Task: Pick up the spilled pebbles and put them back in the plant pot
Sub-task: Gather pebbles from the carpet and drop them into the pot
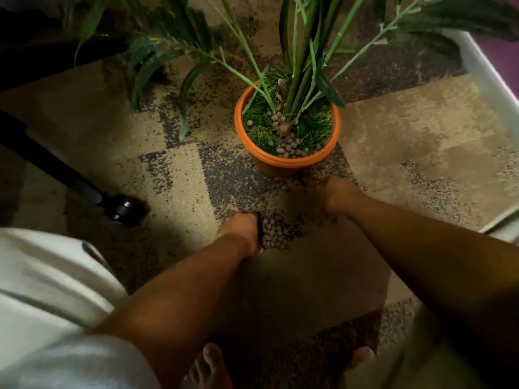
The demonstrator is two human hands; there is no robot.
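Our left fingers are down on the floor, curled along the side of the pile like a wall. We cannot tell if they hold any pebbles yet. Our right hand is blurry, close to the pot, and we cannot see if it is wide or closed.

The spilled pebbles sit in a small heap just in front of the pot. More pebbles are already inside it.

What could go wrong? The pebbles are small and round, so they may roll out between our fingers when we scoop. The floor is speckled and dim, so we may miss some. The leaves hang over the pot and could knock pebbles out of our hand.
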